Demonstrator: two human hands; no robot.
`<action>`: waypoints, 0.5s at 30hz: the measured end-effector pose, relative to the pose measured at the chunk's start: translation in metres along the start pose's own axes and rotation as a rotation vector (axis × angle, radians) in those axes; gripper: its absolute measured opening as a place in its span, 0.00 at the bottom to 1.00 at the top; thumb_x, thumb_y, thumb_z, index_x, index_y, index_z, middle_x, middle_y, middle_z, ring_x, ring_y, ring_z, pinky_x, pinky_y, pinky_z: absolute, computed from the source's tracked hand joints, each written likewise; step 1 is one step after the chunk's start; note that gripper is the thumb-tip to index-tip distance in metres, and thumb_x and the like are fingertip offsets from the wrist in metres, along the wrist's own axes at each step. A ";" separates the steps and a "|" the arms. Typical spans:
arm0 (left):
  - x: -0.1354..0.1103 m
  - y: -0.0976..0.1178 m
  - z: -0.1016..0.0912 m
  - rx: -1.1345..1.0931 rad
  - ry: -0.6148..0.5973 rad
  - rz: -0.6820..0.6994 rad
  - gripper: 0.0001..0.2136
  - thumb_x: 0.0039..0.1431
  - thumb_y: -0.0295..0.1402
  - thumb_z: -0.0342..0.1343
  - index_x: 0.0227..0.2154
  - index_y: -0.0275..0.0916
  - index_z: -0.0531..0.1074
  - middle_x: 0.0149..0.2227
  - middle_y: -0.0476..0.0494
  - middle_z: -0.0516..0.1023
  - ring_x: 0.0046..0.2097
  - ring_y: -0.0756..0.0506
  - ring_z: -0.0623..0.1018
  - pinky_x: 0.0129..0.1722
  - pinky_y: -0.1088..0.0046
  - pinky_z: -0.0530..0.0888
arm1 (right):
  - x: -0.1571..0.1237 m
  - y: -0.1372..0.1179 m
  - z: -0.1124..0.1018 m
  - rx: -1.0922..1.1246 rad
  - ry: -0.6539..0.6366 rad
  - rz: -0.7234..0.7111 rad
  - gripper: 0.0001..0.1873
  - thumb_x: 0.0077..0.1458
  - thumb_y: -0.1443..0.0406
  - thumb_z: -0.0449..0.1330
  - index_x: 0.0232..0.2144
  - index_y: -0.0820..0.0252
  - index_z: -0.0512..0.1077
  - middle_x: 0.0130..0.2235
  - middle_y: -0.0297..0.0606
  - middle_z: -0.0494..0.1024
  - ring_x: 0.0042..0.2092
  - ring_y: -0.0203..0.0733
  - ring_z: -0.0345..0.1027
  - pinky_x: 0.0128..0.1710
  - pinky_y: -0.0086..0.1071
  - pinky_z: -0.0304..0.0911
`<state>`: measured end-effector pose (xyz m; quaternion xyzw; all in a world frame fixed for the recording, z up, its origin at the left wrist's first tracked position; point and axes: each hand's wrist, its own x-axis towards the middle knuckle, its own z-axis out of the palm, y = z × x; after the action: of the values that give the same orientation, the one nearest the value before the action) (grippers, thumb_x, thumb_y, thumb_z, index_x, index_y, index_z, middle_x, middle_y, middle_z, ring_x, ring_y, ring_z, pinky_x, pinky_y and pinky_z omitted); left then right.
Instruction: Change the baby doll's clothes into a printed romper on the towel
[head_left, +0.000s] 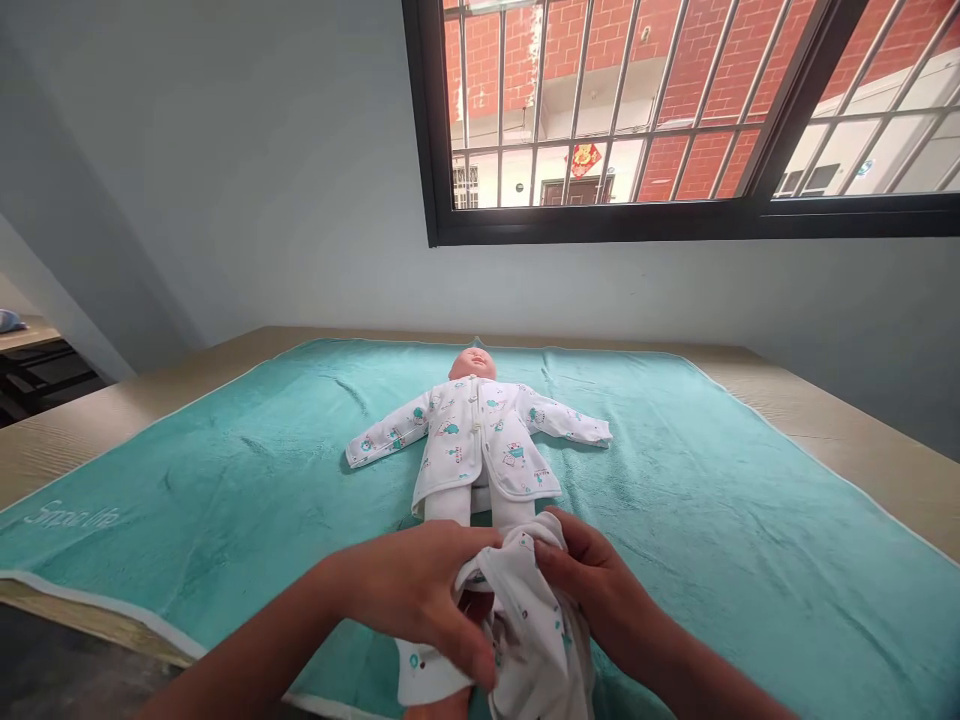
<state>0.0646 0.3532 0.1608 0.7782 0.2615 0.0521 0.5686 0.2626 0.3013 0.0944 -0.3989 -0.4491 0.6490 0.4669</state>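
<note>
A baby doll (473, 363) lies on its back, arms spread, in a white print jacket (454, 430) closed at the chest. Below the jacket hem its legs (448, 503) look white. White print baby trousers (536, 620) are bunched at the lower legs. One trouser cuff (427, 672) lies flat at the near end, with a bit of skin-toned foot below it. My left hand (420, 590) has its fingers in a fold of the trousers, partly hidden, thumb apart. My right hand (592, 570) pinches the bunched cloth between thumb and fingers.
A teal blanket (247, 500) with a white edge covers most of the wooden table (817, 410). Behind stands a grey wall (300, 200) with a barred, black-framed window (592, 228). Another table (30, 335) shows at far left.
</note>
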 end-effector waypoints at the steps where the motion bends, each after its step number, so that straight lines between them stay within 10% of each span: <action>1: 0.003 -0.001 0.004 -0.040 0.062 -0.006 0.13 0.48 0.36 0.64 0.38 0.42 0.75 0.32 0.51 0.76 0.33 0.47 0.73 0.31 0.76 0.68 | 0.001 0.000 0.003 -0.015 0.015 -0.027 0.25 0.46 0.46 0.66 0.29 0.62 0.68 0.28 0.32 0.69 0.30 0.32 0.60 0.32 0.26 0.59; 7: 0.014 -0.017 0.014 -0.507 0.414 -0.022 0.08 0.53 0.33 0.61 0.31 0.36 0.69 0.28 0.51 0.70 0.30 0.51 0.70 0.31 0.77 0.66 | 0.006 0.001 0.003 0.023 -0.038 0.001 0.23 0.46 0.49 0.67 0.34 0.62 0.71 0.31 0.32 0.71 0.32 0.32 0.63 0.33 0.27 0.60; 15: 0.009 -0.023 -0.001 -0.719 0.354 -0.035 0.09 0.57 0.36 0.59 0.35 0.37 0.67 0.32 0.49 0.71 0.32 0.50 0.71 0.32 0.76 0.67 | 0.005 -0.001 -0.006 0.078 -0.371 0.090 0.28 0.39 0.60 0.73 0.43 0.63 0.73 0.36 0.35 0.75 0.35 0.34 0.69 0.36 0.26 0.64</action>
<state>0.0638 0.3635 0.1386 0.5042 0.3335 0.2638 0.7516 0.2672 0.3077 0.0936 -0.2736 -0.4839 0.7484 0.3618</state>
